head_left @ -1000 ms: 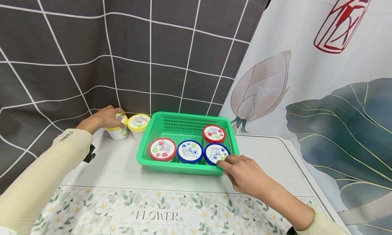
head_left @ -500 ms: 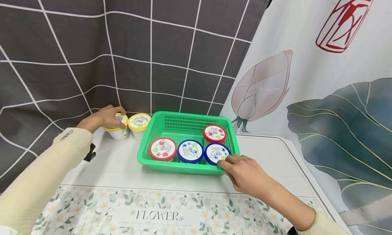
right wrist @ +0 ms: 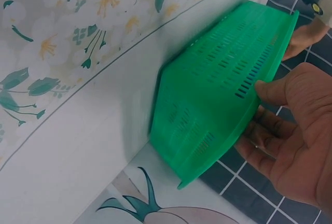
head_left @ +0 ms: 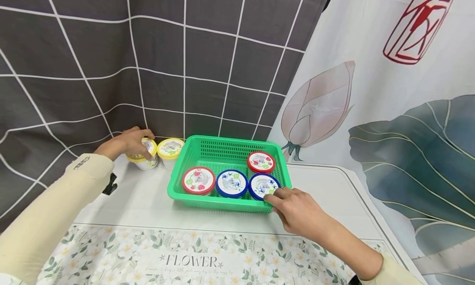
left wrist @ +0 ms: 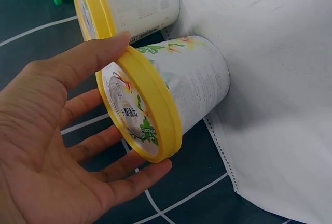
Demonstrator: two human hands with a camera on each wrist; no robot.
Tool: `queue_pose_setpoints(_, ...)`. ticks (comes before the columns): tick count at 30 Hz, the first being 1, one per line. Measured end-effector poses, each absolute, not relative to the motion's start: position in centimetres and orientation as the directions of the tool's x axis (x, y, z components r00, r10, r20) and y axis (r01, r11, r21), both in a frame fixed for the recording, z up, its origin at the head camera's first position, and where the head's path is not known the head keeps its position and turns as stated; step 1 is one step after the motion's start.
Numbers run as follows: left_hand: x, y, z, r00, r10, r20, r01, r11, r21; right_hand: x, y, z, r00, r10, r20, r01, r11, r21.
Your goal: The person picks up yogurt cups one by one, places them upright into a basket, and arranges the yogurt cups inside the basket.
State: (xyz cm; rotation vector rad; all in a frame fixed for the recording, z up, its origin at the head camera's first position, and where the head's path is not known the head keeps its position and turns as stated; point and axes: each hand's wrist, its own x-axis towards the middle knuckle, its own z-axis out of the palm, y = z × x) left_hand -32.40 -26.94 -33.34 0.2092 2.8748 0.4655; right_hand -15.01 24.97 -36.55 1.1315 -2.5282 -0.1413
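Note:
At the far left of the table, my left hand grips a paper tub with a yellow lid by its lid. In the left wrist view the thumb lies on one side of the yellow lid and the fingers curl around the other. A second yellow-lidded tub stands right beside it, close to a green plastic basket. My right hand pinches the basket's near right rim, thumb outside and fingers over the inner side. Inside the basket are two red-lidded tubs and two blue-lidded tubs.
A dark grid-patterned curtain hangs directly behind the tubs and basket. To the right is a white curtain with a lotus print. The white table carries a flower-printed cloth along its front.
My left hand and the tub under it have shifted very slightly. The right hand keeps its hold on the basket rim, and the basket stays in place.

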Motion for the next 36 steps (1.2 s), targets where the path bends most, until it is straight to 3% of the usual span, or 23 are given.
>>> queue_pose_setpoints(15, -32.4, -26.8, -32.7, -0.962, 0.181, -0.207, 0.117, 0.951, 0.285, -15.0, 25.0, -36.5, -0.617, -0.734, 0.286, -0.698, 0.677, 0.232)
queue_pose_setpoints(36, -31.1, -27.7, -28.0, -0.974, 0.159, -0.160, 0.102, 0.944, 0.314, -15.0, 25.0, -36.5, -0.610, -0.736, 0.293, -0.702, 0.674, 0.230)
